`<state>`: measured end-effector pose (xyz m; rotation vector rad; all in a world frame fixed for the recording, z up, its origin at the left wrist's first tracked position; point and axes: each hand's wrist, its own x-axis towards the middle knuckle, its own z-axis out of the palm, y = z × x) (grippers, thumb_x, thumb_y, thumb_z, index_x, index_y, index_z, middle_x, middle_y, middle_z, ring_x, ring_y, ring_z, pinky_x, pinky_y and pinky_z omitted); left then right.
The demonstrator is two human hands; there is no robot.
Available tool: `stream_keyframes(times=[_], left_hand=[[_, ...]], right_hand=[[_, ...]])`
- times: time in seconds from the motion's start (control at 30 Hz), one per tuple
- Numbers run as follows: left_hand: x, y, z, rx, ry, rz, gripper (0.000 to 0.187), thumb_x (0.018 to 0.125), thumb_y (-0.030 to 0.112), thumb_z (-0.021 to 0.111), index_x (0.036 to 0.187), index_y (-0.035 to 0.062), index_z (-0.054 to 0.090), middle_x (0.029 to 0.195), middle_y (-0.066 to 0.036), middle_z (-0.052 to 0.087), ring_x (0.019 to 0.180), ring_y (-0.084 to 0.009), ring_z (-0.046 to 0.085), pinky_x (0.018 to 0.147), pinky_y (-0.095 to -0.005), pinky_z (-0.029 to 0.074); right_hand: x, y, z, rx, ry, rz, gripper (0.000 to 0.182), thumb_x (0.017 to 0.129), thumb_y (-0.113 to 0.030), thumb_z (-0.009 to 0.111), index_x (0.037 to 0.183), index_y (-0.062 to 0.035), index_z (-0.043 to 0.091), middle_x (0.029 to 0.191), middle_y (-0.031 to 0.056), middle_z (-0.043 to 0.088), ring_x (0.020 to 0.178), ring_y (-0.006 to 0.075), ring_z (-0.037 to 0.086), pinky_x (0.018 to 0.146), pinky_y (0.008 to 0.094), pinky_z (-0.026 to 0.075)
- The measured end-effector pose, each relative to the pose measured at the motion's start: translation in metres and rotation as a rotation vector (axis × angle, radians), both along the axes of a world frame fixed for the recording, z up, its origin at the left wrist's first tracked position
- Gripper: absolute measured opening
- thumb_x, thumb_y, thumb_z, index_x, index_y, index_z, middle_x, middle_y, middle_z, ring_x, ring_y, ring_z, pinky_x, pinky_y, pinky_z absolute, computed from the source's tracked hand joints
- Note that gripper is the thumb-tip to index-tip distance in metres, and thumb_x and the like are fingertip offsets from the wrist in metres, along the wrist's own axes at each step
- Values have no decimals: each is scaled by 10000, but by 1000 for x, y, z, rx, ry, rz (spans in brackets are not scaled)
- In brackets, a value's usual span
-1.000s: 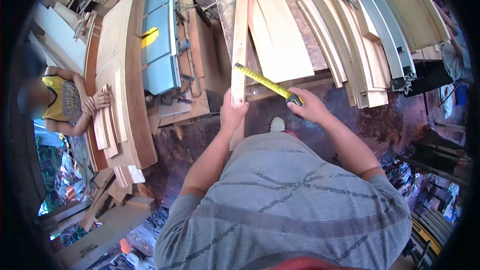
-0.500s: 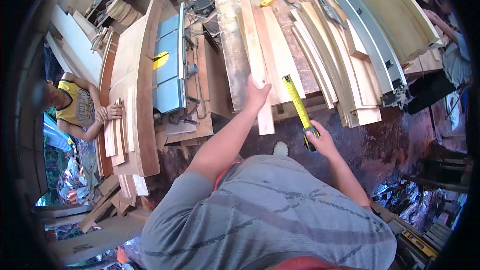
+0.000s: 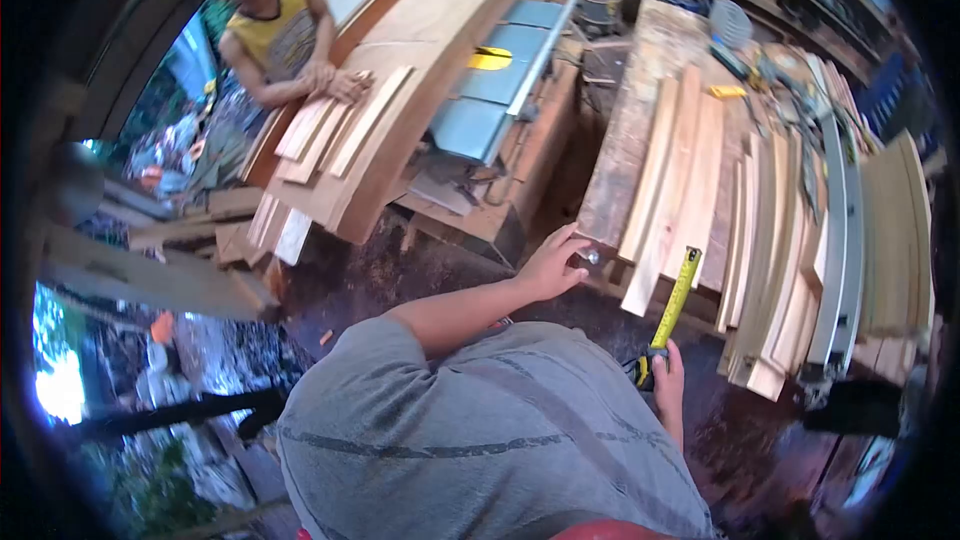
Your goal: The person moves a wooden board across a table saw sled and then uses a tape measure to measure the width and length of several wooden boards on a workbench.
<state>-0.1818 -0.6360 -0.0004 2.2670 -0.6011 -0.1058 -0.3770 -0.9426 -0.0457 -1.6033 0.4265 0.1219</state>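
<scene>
My right hand (image 3: pixel 669 378) is closed around a black and yellow tape measure (image 3: pixel 645 368). Its yellow blade (image 3: pixel 677 295) sticks out and up toward the workbench, the tip overlapping the ends of the boards. My left hand (image 3: pixel 553 265) is off the wood, thumb and fingers apart, just beside the bench's near left corner. A small shiny round piece (image 3: pixel 592 256) shows at that corner, close to my fingertips. Several pale wooden boards (image 3: pixel 672 190) lie side by side on the workbench (image 3: pixel 622 130), one jutting past the near edge.
More wood strips (image 3: pixel 765 260) are stacked at the right, beside a long grey metal rail (image 3: pixel 848 230). A yellow-handled tool (image 3: pixel 727 92) lies on the bench. Left stands a blue-topped table saw (image 3: pixel 490 105). Beyond, a person in a yellow top (image 3: pixel 265 25) handles wood pieces (image 3: pixel 330 130).
My left hand has let go of the board and moved left, off it. The view has turned toward the left. My right hand still holds the tape measure with its blade out.
</scene>
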Motion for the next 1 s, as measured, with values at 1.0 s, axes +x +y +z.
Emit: stream_keyframes(times=[1.0], left_hand=[[177,517,52,196,366,565,663,728,305,788,1198,-81,523,1091,-271,659,997,-393,662,867,-436,535]], right_hand=[[150,361,101,-289,55,492,579,891,-252,712,1366,8,509,1313,159,596,1231,230,548,1059,339,400]])
